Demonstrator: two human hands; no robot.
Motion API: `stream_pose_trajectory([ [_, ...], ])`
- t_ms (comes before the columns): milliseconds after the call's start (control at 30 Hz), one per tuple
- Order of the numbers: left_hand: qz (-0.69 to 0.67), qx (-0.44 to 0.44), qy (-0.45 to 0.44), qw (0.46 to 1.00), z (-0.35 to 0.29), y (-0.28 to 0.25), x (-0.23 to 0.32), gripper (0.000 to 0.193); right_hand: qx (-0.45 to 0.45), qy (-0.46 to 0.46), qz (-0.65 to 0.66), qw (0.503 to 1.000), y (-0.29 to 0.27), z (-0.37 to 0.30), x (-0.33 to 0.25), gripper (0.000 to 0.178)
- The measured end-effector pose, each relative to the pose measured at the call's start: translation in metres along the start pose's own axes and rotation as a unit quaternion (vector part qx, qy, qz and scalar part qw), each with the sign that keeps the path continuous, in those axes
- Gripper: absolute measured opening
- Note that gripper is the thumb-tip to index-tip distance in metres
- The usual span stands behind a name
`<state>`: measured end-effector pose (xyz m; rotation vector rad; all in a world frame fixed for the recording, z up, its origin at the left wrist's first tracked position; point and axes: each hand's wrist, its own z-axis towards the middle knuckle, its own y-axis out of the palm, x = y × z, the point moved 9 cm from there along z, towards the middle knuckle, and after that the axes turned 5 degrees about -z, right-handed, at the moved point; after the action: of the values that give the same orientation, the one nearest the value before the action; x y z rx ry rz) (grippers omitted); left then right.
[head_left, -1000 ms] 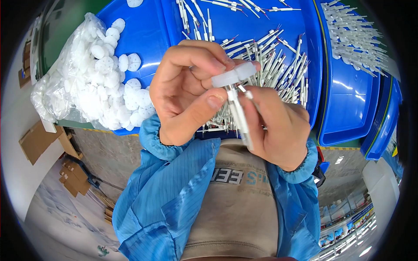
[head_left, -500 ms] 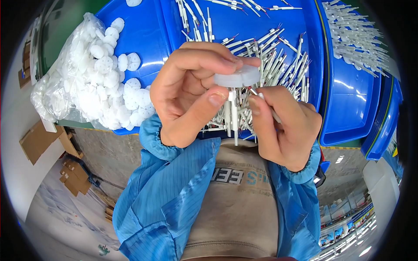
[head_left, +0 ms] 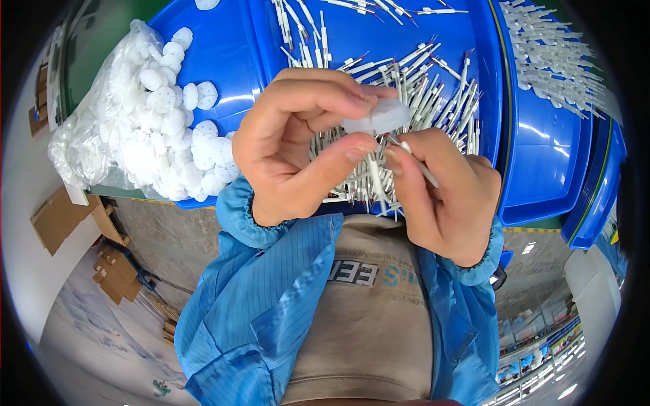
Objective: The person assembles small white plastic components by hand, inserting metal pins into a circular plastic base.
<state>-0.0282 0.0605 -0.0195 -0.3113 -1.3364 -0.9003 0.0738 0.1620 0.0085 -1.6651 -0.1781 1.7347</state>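
Observation:
A translucent white round disc (head_left: 380,118) is gripped by its edge between the thumb and fingers of my left hand (head_left: 291,145), above the middle tray. White rods (head_left: 376,177) hang from its underside, partly covered by my thumb. My right hand (head_left: 448,193) pinches a thin white rod (head_left: 428,176) between thumb and forefinger. That rod's thin dark and reddish tip points up at the disc's lower right edge; whether it touches or sits in a hole cannot be told. Under both hands lies a heap of similar loose white rods (head_left: 433,101) with thin wire-like ends.
The loose rods lie in a blue tray (head_left: 406,40). To the left, a clear plastic bag (head_left: 78,145) spills white discs (head_left: 162,101) onto another blue tray (head_left: 210,57). At far right, assembled discs with rods (head_left: 552,57) are massed by a blue tray (head_left: 542,162).
The disc has tilted and shifted slightly right in my left hand, its hanging rods swinging to the right. My right hand's rod stays near the disc's lower edge.

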Motion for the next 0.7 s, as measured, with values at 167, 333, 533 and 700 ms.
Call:
stream_pose_trajectory([
  [167, 0.022, 0.004, 0.004, 1.000, -0.001, 0.003, 0.004, 0.032, -0.011, 0.026, -0.015, 0.999, -0.006, 0.000, -0.001, 0.006],
  [333, -0.005, 0.001, 0.015, 1.000, -0.003, 0.001, 0.000, 0.033, -0.035, -0.012, -0.037, 0.999, -0.005, 0.000, -0.009, 0.007],
  [533, -0.005, 0.016, 0.006, 1.000, -0.003, -0.005, 0.002, 0.034, 0.068, -0.054, -0.043, 0.995, -0.015, -0.002, -0.021, 0.009],
  [700, -0.004, 0.023, -0.013, 1.000, -0.003, -0.006, -0.002, 0.034, 0.058, -0.102, -0.045, 0.992, -0.008, 0.002, -0.021, 0.019],
])
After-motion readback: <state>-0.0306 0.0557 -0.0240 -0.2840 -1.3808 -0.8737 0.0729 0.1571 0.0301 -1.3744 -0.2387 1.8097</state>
